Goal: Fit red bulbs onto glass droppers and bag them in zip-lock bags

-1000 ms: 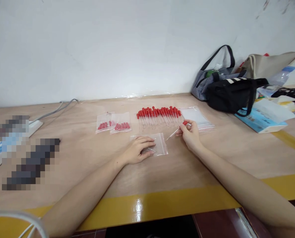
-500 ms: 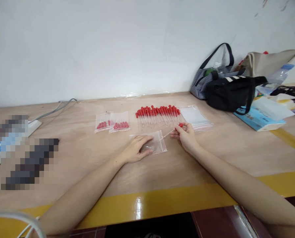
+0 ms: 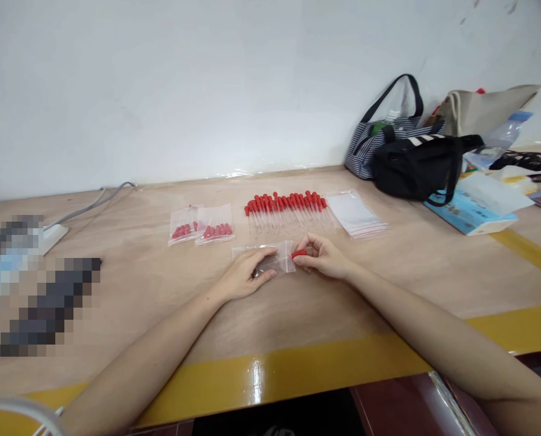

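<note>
My right hand (image 3: 322, 257) pinches a dropper by its red rubber bulb (image 3: 298, 254). The dropper points left, its thin glass tube inside the mouth of a clear zip bag (image 3: 285, 259). My left hand (image 3: 248, 271) holds that bag down on the table, thumb and fingers around its sides. Behind the hands lies a row of several glass droppers (image 3: 288, 206) with red bulbs toward the wall. Left of the row lie two filled zip bags (image 3: 215, 223) with red bulbs showing through. To the right is a stack of flat zip bags (image 3: 356, 213).
At the back right stand a striped bag (image 3: 358, 151) and a black bag (image 3: 415, 169), beside a blue box (image 3: 474, 212). A grey cable (image 3: 92, 206) runs along the left. Yellow tape (image 3: 297, 369) marks the table's front edge.
My right hand has moved left with the dropper, and its glass tube has slid from the bag's mouth deeper inside. My left hand stays on the bag.
</note>
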